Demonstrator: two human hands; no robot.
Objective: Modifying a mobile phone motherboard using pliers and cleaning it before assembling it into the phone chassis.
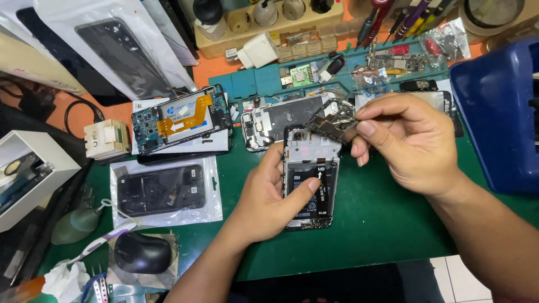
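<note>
A green work mat [387, 224] was spread across the middle and lower part of the frame, and a blue plastic bin [497, 112] was seen at the right edge. At the centre of the frame an opened phone [310, 179] was held with its long axis running top to bottom, its back cover off and its black battery exposed. It was cradled from the left by the left hand [269, 199], whose thumb was laid across the battery while the other fingers were hidden beneath the phone.

Just above the phone's upper end, a small circuit board [332, 120] was pinched between the thumb and fingers of the right hand [412, 143], which reached in from the right; the fingers were closed on the board's right end. The board was tilted, its free end pointing up and left, directly over the phone's top edge. Of the two hands, the right was nearer to the board and the left nearer to the battery.

A second opened phone [182, 118] with an orange flex strip was seen at the upper left of centre, and a bagged phone frame [163, 191] below it.
</note>
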